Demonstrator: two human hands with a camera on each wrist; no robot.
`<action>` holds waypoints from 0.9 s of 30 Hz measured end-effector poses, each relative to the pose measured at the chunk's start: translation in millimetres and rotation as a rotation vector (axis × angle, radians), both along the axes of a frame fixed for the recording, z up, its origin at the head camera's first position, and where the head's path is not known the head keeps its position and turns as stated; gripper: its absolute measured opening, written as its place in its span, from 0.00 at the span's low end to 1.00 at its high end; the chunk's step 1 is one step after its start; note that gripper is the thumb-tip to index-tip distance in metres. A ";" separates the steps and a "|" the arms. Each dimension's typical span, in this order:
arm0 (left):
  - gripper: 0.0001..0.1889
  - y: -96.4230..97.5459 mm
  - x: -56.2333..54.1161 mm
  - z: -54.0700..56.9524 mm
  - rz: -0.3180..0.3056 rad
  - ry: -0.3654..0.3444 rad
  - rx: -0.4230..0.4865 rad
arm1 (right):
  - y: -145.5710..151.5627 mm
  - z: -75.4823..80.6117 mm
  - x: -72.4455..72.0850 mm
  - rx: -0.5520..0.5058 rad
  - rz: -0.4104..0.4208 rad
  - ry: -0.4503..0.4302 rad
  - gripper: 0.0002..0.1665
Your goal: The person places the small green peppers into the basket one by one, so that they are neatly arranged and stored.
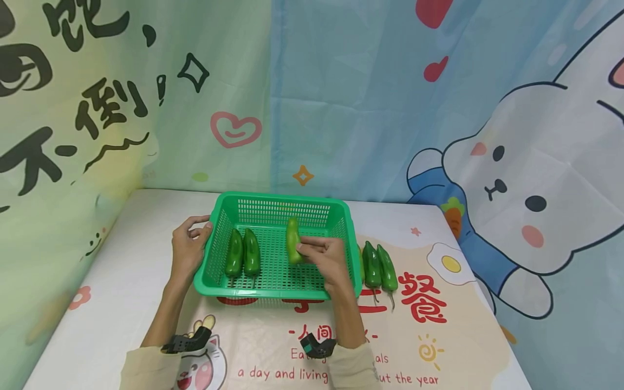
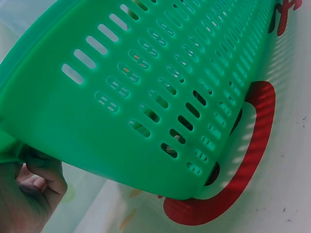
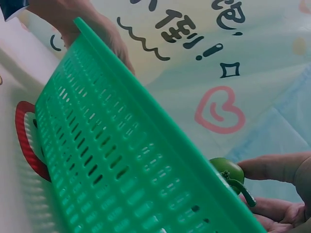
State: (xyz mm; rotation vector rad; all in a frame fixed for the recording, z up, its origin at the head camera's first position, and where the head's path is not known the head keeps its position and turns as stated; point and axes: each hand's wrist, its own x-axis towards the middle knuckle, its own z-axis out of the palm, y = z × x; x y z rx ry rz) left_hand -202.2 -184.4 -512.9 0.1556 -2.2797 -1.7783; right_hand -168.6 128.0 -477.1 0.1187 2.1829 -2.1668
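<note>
A green plastic basket (image 1: 273, 294) with slotted walls stands in the middle of the table in the head view. At its left end my left hand (image 1: 187, 244) grips the rim, its curled fingers (image 2: 46, 174) right at the edge in the left wrist view. Over the basket's right half, my right hand (image 1: 331, 261) pinches a light green pepper (image 1: 292, 238) between thumb and fingers. The right wrist view shows this pepper's stem end (image 3: 226, 170) above the rim. Two darker green peppers, one (image 1: 234, 253) beside the other (image 1: 251, 252), lie in the basket's left half.
Right of the basket, two dark green peppers (image 1: 372, 265) (image 1: 387, 268) lie on the printed tablecloth (image 1: 273, 352). A lighter one (image 1: 361, 260) shows partly behind the basket wall. A patterned curtain (image 1: 341, 108) hangs behind the table.
</note>
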 end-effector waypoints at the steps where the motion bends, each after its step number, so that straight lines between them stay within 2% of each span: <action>1: 0.18 0.0 0.0 0.0 -0.001 0.000 0.000 | -1.5 -0.5 -0.3 0.008 0.002 -0.004 0.19; 18: 0.18 0.2 -0.5 -0.4 0.008 0.000 -0.003 | -26.6 -8.3 -5.9 0.122 0.064 -0.052 0.17; 27: 0.18 -0.4 -0.3 -1.4 0.009 -0.005 -0.008 | -38.8 -4.3 -8.6 0.242 0.063 -0.083 0.17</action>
